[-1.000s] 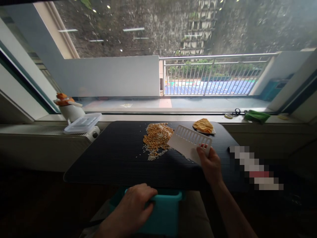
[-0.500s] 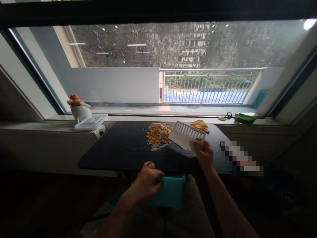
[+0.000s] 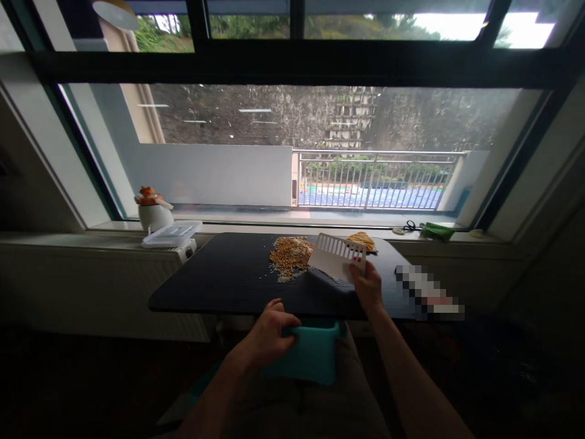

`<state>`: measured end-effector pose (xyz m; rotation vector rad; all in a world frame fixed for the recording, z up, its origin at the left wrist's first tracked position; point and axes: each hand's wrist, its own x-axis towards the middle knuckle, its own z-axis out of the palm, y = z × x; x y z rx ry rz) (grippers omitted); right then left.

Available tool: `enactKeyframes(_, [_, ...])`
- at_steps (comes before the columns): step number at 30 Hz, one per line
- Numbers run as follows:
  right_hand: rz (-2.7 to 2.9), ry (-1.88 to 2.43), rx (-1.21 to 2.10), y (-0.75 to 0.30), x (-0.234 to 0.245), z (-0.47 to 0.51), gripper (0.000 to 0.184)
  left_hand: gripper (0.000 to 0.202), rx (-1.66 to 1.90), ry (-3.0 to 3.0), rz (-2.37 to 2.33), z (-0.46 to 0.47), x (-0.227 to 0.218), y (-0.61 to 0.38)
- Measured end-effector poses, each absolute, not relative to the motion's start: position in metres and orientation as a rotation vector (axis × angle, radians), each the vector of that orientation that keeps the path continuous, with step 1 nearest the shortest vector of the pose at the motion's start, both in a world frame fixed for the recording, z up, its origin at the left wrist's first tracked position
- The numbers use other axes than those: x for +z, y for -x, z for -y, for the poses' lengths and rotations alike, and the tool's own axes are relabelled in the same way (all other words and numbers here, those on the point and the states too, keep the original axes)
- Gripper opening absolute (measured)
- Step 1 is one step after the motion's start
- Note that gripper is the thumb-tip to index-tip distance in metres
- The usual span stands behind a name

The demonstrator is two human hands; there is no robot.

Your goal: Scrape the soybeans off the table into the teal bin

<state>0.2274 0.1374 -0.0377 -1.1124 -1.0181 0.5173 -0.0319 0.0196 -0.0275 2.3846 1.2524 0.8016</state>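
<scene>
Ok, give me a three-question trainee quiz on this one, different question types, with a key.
1. What does the right hand hold?
A) scissors
B) a white scraper
C) a cup

2. Fill in: as the person sees it, the scraper is mostly to the ____ of the pile.

3. True or false: the teal bin stands on top of the table.

Key: 1. B. 2. Right. 3. False: it is below the near edge, its rim gripped by the left hand.

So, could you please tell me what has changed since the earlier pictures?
Mainly the view tilted upward, showing the upper window panes. Nothing was released: the right hand still holds the white slotted scraper by the grain pile, the left hand the teal bin.
</scene>
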Motion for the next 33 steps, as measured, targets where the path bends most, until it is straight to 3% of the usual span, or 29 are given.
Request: enactKeyframes(33, [1.048,1.124,0.575,-0.2281,-0.0368,-0.1354,0.036,0.021,0.846,-2.432,-1.216,-0.0167,-0.0279,0.0309])
